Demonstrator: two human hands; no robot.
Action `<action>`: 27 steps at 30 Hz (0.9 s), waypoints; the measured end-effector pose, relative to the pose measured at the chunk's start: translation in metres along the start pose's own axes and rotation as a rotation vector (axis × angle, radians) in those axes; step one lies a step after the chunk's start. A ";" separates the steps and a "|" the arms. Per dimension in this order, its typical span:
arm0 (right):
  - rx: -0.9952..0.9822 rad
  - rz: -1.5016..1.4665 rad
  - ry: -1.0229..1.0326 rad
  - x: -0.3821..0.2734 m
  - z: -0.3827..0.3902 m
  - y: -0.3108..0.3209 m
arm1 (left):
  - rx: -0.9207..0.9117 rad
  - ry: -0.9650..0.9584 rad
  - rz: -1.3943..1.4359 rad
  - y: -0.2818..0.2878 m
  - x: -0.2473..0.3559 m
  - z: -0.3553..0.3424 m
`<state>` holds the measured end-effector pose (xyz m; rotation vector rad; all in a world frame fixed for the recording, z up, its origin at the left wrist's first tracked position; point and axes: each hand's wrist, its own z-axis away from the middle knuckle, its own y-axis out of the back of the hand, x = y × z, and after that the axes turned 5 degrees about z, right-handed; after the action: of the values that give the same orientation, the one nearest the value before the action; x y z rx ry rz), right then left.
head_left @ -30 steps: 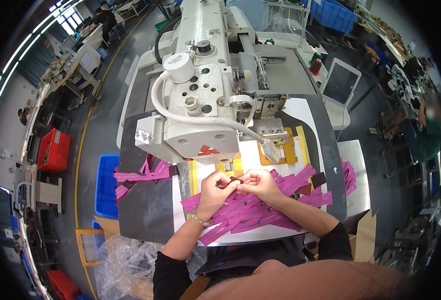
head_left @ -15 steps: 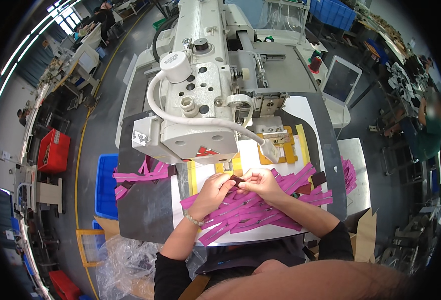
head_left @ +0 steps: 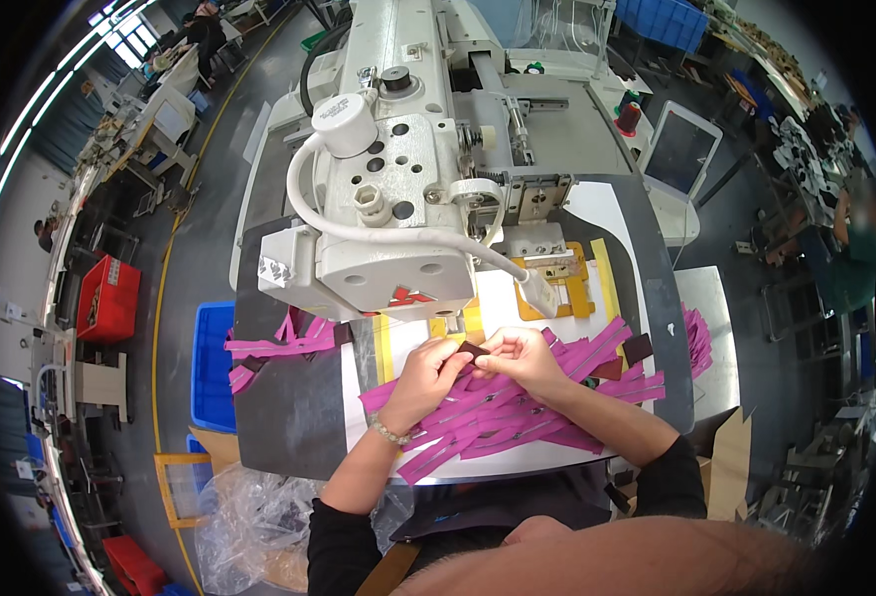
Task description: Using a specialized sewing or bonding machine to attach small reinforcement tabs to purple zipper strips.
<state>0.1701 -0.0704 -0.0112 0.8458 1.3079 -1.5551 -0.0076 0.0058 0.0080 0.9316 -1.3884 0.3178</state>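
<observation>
Both my hands meet over the front of the sewing machine's table, pinching one small dark brown fabric tab [head_left: 474,351]. My left hand [head_left: 426,375] has it by its left side, thumb and fingers pressed together. From the right, my right hand [head_left: 519,360] grips its other side. Under my hands and wrists lies a loose pile of magenta zippers [head_left: 478,425]. Another dark tab [head_left: 638,349] rests at the pile's right end. Just beyond my hands stands the white sewing machine head [head_left: 368,263], with a yellow clamp plate [head_left: 562,288] to its right.
More magenta zippers with dark ends [head_left: 284,346] lie at the table's left. A blue bin [head_left: 213,368] stands beside that edge. Clear plastic wrap [head_left: 254,526] and a cardboard box [head_left: 726,462] are below the table. A screen [head_left: 681,149] stands at the back right.
My hands have barely moved and still pinch the dark tab between them. The whole view has shifted slightly.
</observation>
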 end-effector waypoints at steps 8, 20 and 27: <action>0.006 0.006 -0.018 -0.001 0.000 0.000 | 0.004 -0.027 -0.011 0.001 0.003 0.000; 0.040 -0.007 -0.023 0.001 0.000 -0.001 | 0.009 -0.037 -0.020 0.001 0.000 0.001; 0.032 -0.023 -0.022 0.000 0.001 -0.001 | 0.073 -0.157 -0.053 0.000 -0.002 0.001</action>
<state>0.1692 -0.0711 -0.0108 0.8335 1.2841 -1.6029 -0.0080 0.0056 0.0063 1.0702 -1.5002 0.2611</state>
